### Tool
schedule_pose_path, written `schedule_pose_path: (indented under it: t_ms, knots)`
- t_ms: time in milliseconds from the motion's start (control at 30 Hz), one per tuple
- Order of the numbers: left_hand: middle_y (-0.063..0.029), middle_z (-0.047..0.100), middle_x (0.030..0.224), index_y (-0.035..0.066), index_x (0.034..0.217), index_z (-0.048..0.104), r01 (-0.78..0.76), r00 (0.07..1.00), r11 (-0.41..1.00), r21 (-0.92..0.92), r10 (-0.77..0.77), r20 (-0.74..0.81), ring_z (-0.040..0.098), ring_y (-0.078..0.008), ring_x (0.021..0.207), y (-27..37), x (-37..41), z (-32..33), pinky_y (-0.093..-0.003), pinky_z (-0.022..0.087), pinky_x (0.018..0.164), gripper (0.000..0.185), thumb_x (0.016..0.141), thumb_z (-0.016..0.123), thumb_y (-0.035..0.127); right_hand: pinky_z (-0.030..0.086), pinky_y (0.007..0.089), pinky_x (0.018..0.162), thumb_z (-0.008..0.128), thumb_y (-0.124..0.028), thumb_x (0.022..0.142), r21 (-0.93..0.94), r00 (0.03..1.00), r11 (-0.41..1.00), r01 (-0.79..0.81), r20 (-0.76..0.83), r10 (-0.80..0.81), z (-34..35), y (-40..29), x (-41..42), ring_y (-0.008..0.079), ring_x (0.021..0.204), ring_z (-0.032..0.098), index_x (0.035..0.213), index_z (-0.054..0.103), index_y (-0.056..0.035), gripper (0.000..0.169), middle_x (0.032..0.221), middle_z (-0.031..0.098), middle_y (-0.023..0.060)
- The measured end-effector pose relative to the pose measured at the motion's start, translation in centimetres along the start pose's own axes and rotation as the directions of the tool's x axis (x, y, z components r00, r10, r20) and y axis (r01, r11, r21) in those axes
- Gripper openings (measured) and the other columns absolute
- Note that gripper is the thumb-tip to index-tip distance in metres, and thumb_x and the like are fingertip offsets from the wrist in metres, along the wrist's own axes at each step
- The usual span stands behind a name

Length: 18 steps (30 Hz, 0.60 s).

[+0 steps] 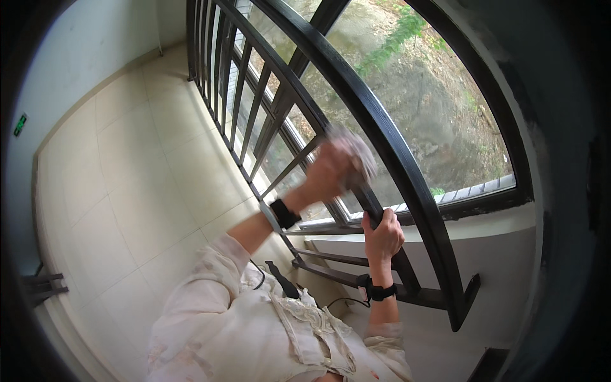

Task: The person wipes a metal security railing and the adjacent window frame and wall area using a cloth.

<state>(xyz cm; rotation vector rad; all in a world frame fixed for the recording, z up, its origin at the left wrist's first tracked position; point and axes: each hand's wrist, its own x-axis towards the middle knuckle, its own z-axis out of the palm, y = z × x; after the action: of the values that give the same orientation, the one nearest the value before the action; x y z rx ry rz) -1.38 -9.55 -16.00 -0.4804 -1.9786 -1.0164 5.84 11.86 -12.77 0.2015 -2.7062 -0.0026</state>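
My left hand (329, 167), blurred, presses a pale greyish cloth (360, 150) against the inner dark rail (300, 90) of a metal railing. The cloth is bunched over the rail, and its exact edges are smeared. Lower down the same rail, my right hand (385, 236) is wrapped around the bar with its thumb on the near side. The thicker outer handrail (396, 143) curves past beyond both hands. Each wrist wears a black band.
Slanting balusters (260, 110) run from the rail to a lower bar. Behind the railing is a dark-framed window (522, 176) facing a rocky slope. Pale floor tiles (157, 186) spread at left beside a white wall (95, 47) with a small green sign (20, 125).
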Motion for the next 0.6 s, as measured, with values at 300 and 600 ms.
schedule_pose_path:
  t_ms: [300,600]
  knots:
    - [-0.0075,0.064,0.118,0.011,0.102,0.062,-0.299,0.939,0.942,-0.154,0.319,0.13,0.058,-0.0269,0.119,-4.1,1.5,-1.9,-0.0435,0.046,0.103,0.033,0.073,0.077,0.016,0.05,0.0437,0.073,0.078,-0.034,0.076,0.044,0.999,0.998,0.043,0.022,-0.044,-0.4,0.6,0.0,0.0339,0.083,0.063,0.093,0.057,-0.0039,0.041,0.085,0.062,0.013]
    - [-0.0139,0.06,0.122,0.009,0.093,0.061,0.09,0.995,0.995,-0.037,-0.091,-0.035,0.054,-0.0342,0.116,-6.0,2.7,-2.8,-0.0476,0.04,0.103,0.028,0.069,0.072,0.015,0.051,0.0454,0.07,0.078,-0.034,0.077,0.029,0.999,0.999,-0.024,-0.047,0.026,-1.2,-1.0,0.5,0.0354,0.079,0.064,0.09,0.056,-0.0033,0.04,0.082,0.062,0.0137]
